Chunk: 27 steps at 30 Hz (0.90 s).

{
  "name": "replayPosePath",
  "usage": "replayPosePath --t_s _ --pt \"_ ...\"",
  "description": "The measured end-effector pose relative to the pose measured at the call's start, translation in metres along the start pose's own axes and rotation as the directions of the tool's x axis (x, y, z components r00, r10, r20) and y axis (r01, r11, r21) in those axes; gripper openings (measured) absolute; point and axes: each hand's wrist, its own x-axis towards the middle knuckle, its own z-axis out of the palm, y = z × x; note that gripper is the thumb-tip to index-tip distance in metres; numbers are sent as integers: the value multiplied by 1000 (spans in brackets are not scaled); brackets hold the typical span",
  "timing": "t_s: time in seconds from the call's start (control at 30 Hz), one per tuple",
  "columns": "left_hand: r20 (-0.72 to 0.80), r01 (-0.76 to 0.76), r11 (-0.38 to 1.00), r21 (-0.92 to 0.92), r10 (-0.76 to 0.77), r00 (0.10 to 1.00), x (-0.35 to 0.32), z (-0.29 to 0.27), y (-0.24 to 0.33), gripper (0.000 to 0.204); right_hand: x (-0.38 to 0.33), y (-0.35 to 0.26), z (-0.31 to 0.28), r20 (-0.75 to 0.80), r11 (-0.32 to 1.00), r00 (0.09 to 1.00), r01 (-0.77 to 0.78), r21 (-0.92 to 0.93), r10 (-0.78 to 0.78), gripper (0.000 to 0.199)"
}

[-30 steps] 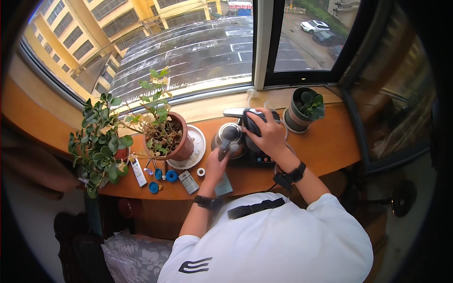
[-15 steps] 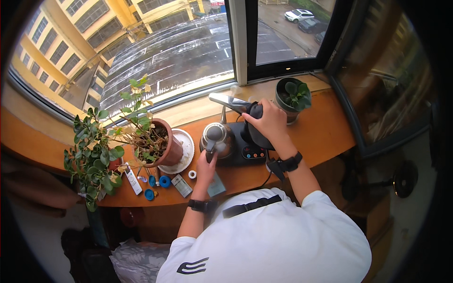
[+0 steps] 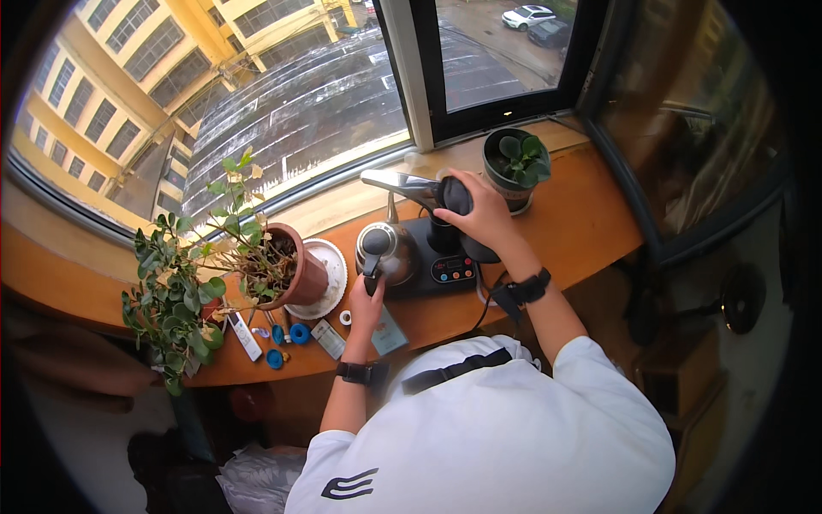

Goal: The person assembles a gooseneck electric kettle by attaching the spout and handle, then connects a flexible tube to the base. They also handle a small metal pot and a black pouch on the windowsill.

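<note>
Left hand (image 3: 366, 305) wrapped round black kettle handle (image 3: 371, 281); black-and-silver device (image 3: 454, 195) gripped by right hand (image 3: 485, 214), between window-side and near edges of tabletop (image 3: 591, 210).

The kettle (image 3: 399, 254) looks shiny metal, the base (image 3: 425, 276) plastic, the counter (image 3: 574, 206) smooth wood.

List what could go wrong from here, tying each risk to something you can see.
The left hand grips the kettle by its handle; a jolt might spill any contents.
The right hand, holding a black-and-silver item, is close to the small potted plant and might knock it.
The pale blue packet beside the left hand lies near the table's front edge and might fall.
</note>
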Motion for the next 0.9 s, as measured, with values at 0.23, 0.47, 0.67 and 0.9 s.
replayPosePath --t_s 0.23,0.47,0.67,0.9 --pt "49 78 996 -47 -76 996 0 -4 3 24 16 8 7 208 985 964 -171 -3 168 70" --pt "22 67 997 -26 -66 998 1 1 0 25 1 -5 34 -120 964 970 -228 -134 213 68" --pt "11 -9 1000 -5 9 1000 2 1 -11 22 -1 4 19 28 997 999 -42 -57 44 70" --pt "-8 -19 1000 -20 18 1000 1 3 -9 22 -14 7 42 -160 987 977 -151 -61 140 72"
